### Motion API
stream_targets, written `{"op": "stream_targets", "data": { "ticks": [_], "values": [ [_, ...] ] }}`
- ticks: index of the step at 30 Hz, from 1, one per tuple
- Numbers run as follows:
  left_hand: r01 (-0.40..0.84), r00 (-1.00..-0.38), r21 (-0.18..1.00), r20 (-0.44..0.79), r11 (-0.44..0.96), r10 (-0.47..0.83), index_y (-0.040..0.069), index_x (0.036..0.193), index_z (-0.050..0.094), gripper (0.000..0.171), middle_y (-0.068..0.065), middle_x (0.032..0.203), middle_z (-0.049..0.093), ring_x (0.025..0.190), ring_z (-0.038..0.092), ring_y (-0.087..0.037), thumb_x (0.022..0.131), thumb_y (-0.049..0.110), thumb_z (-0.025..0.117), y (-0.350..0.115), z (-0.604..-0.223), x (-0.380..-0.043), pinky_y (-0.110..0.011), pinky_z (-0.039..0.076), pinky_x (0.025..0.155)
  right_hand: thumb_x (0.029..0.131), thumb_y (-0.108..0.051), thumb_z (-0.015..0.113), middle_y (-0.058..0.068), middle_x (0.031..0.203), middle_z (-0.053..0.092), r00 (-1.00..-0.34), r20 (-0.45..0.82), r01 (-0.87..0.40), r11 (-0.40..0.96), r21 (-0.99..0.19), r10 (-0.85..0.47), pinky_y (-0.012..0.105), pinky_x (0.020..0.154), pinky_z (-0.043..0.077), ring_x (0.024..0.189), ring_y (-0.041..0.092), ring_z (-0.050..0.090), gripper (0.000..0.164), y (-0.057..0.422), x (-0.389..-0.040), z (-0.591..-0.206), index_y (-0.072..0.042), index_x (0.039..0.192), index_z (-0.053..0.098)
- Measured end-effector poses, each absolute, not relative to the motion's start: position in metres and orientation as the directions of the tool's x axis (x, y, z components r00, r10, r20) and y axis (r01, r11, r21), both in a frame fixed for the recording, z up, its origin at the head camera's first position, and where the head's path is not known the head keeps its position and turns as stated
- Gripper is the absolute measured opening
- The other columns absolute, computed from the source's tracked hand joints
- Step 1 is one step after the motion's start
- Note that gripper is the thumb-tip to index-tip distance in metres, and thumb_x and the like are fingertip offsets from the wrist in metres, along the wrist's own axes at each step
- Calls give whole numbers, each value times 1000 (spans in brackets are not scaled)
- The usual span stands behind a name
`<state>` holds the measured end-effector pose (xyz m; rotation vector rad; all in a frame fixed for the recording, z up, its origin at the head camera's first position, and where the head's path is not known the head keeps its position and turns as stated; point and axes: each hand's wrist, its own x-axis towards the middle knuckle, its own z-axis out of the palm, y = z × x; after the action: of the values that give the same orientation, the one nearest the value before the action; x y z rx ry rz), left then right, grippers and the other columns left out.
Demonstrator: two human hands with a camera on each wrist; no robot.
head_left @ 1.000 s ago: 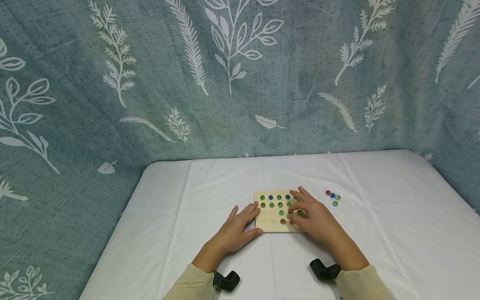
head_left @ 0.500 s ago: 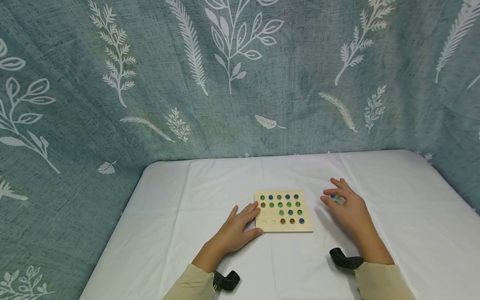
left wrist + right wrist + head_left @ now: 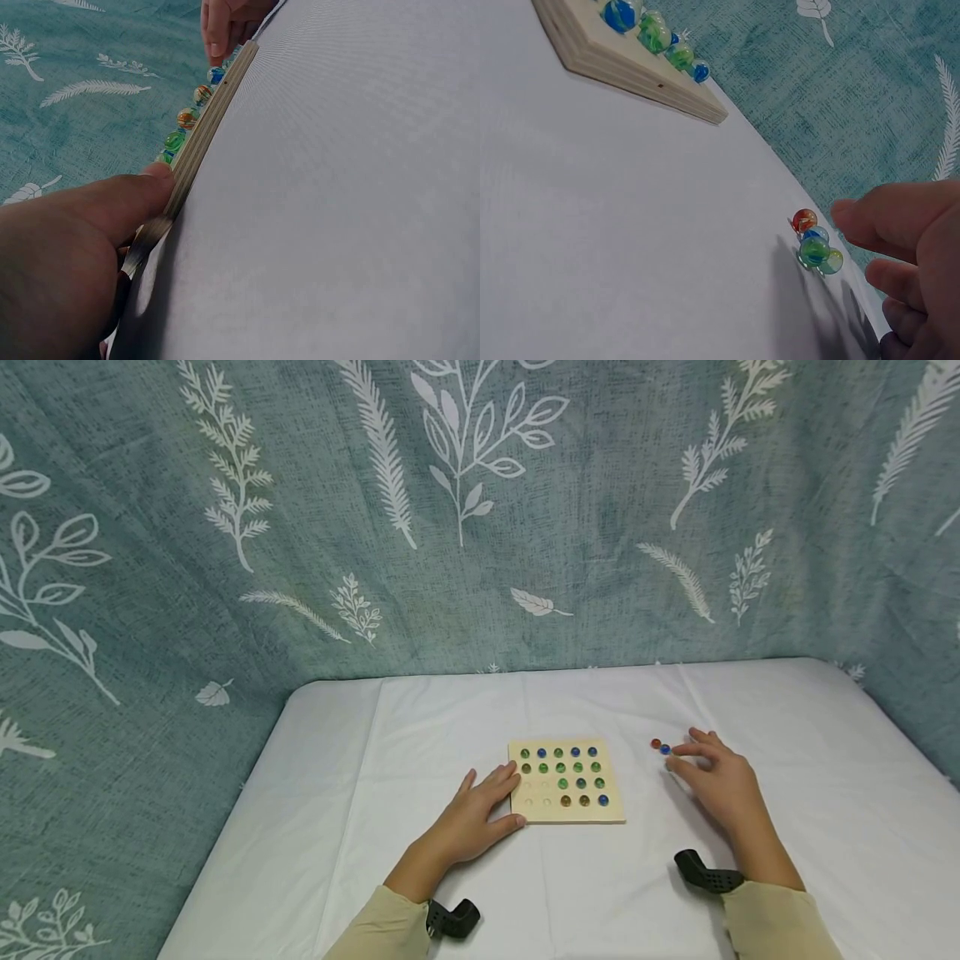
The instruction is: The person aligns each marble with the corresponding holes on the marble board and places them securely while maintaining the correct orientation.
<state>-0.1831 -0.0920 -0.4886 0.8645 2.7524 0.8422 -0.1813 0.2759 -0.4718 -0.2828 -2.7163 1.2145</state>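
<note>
A pale wooden board (image 3: 536, 814) lies on the cloth, with glass marbles seated in rows of hollows; several hollows at its lower left hold nothing. My left hand (image 3: 474, 818) rests along the board's left side, fingers extended on the edge and thumb (image 3: 156, 184) touching the near corner. Off to the right, my right hand (image 3: 716, 785) hovers by a small cluster of loose marbles, thumb and index finger apart. In the right wrist view a red marble (image 3: 805, 220), a blue marble (image 3: 817, 234) and greenish marbles (image 3: 814, 251) sit on the cloth beside the thumb. In the head view the hand hides the greenish ones.
A white cloth (image 3: 390, 743) covers the table, with creases running across it. Behind it hangs a teal curtain (image 3: 450, 593) with white leaf prints. Each wrist carries a black camera mount (image 3: 453, 920).
My right hand has left the board, where a blue marble now shows in the lower right hollow, and moved right to the loose marbles. My left hand has stayed put.
</note>
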Motion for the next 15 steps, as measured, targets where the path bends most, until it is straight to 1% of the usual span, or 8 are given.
{"op": "stream_targets", "data": {
  "ticks": [6, 15],
  "values": [
    [484, -826, 550, 30, 681, 563, 14, 154, 36, 71, 7, 163, 23, 150, 21, -12, 96, 47, 59, -92, -488, -183, -47, 4, 126, 95, -38, 64, 22, 155, 35, -973, 46, 120, 667, -736, 226, 67, 115, 21, 149, 41, 17, 45, 277, -182, -476, 1, 118, 68],
    [485, -826, 548, 32, 681, 563, 14, 153, 36, 70, 6, 163, 24, 150, 23, -14, 96, 47, 59, -92, -487, -182, -47, 5, 126, 94, -33, 67, 22, 155, 35, -979, 40, 111, 682, -723, 201, 69, 113, 20, 149, 42, 17, 40, 276, -182, -477, -1, 117, 68]
  ]
}}
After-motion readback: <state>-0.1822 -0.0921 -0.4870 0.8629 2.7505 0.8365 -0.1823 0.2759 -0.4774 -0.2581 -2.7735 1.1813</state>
